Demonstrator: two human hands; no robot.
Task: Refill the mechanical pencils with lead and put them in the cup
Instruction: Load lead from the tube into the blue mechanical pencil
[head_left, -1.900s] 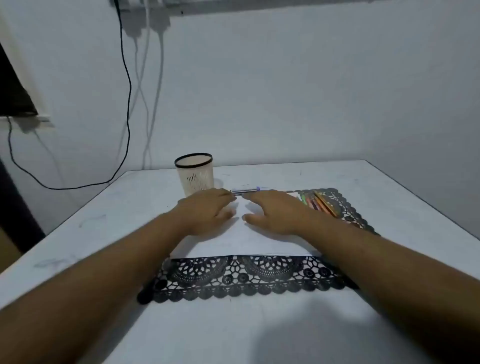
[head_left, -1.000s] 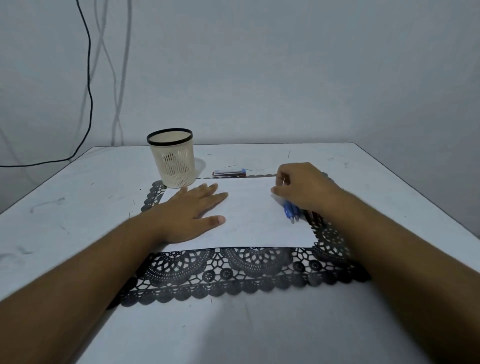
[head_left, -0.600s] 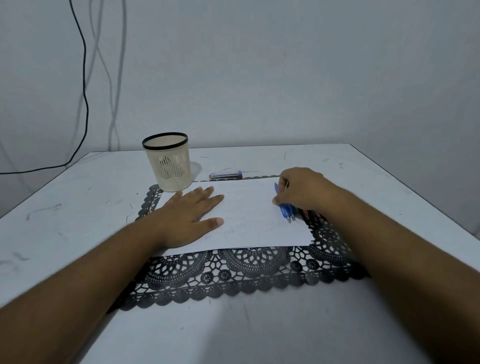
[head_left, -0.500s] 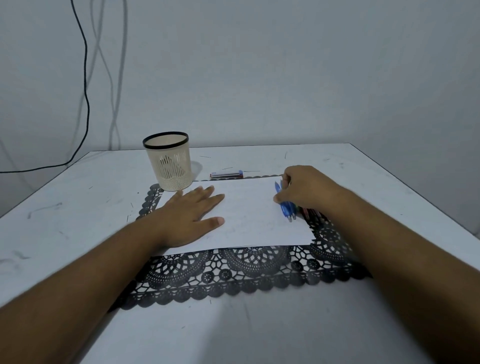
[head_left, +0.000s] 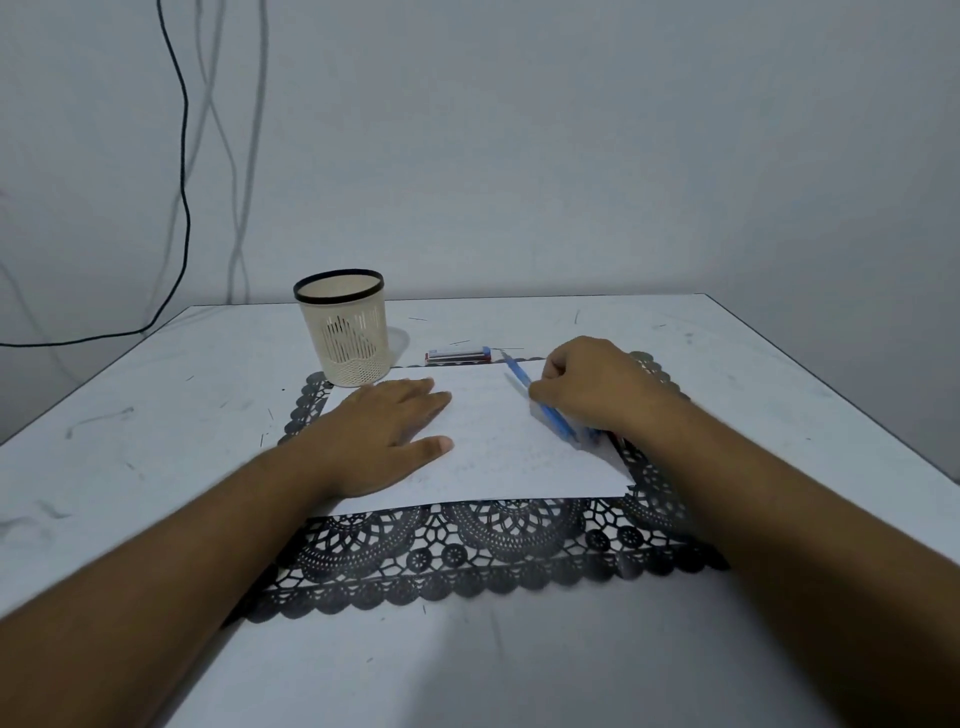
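Note:
A cream mesh cup (head_left: 345, 330) with a black rim stands at the back left of a black lace placemat (head_left: 498, 551). A white sheet of paper (head_left: 498, 441) lies on the mat. My left hand (head_left: 387, 428) rests flat on the paper, fingers spread. My right hand (head_left: 597, 384) is closed around a blue mechanical pencil (head_left: 540, 402), whose tip points up and left over the paper's right side. More pencils lie under that hand, mostly hidden. A small lead case (head_left: 458, 355) lies behind the paper.
The white table (head_left: 156, 426) is scuffed, with its right edge close to the wall. Black and grey cables (head_left: 183, 171) hang down the wall at the back left.
My right hand has closed on a blue pencil and raised its tip off the pile at the paper's right side. My left hand has stayed flat on the paper.

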